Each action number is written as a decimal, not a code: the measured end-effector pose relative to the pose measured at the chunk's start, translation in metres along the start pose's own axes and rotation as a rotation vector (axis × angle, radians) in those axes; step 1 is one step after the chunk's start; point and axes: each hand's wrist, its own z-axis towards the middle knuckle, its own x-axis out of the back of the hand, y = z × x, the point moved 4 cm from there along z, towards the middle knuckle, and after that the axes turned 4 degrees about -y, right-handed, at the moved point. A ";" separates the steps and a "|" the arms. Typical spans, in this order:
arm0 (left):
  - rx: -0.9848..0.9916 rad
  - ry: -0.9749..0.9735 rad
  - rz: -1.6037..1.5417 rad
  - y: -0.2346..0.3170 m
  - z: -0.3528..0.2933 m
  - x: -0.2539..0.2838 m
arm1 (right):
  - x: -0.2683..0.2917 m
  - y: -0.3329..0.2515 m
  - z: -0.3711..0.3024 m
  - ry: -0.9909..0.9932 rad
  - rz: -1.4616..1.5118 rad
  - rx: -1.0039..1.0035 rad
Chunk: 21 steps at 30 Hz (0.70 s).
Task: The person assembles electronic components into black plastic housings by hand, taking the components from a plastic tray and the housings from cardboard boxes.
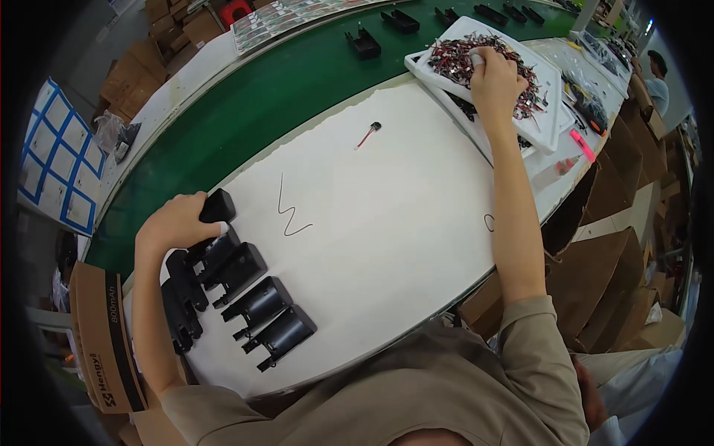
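Observation:
My left hand (172, 223) is closed around a black plastic housing (219, 206) at the left of the white work surface (387, 223). Its thumb wears a white finger cover. Beside and below that hand lie several similar black housings (281, 336), hollow, with thin prongs at one end. At the far right my right hand (494, 83) reaches into a white foam tray (549, 126) heaped with small wired parts (454, 61) in red and black. Its fingers are pinched together in the heap; what they hold is hidden. One loose wired part (375, 127) lies on the white surface.
A green conveyor belt (297, 97) curves behind the surface, carrying black housings (363, 44). Right of the tray are a pink marker (582, 146) and a screwdriver (595, 125). A cardboard box (110, 338) stands at the left; a person (657, 82) is far right.

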 end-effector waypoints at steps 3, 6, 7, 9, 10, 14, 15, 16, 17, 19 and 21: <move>-0.101 0.039 -0.114 -0.013 -0.006 -0.006 | -0.001 0.000 -0.002 -0.072 -0.058 -0.058; -0.097 -0.046 -0.209 -0.029 0.002 -0.008 | 0.003 0.000 -0.005 -0.196 0.024 -0.058; -0.098 -0.045 -0.209 -0.031 0.002 -0.008 | 0.002 -0.001 -0.006 -0.256 0.032 -0.018; -0.017 -0.143 -0.022 -0.041 0.003 -0.012 | 0.002 -0.007 -0.009 -0.363 0.007 0.013; -0.020 -0.062 -0.056 -0.049 0.004 -0.017 | 0.002 -0.006 -0.008 -0.362 0.009 0.010; -0.009 0.172 -0.006 -0.041 0.013 -0.017 | 0.001 -0.001 -0.005 -0.412 0.016 0.028; -0.010 0.170 -0.006 -0.038 0.014 -0.016 | 0.001 -0.001 -0.005 -0.406 0.019 0.034; 0.007 0.212 -0.058 -0.035 0.014 -0.012 | 0.000 -0.001 -0.005 -0.407 0.018 0.034; 0.023 0.256 -0.110 -0.034 0.014 -0.008 | -0.001 -0.002 -0.005 -0.400 0.020 0.028; -0.150 0.433 -0.234 -0.028 0.015 0.002 | -0.002 -0.001 -0.004 -0.393 0.022 0.025; -0.257 0.638 -0.353 -0.016 0.015 0.017 | -0.003 0.006 0.000 -0.401 0.121 -0.038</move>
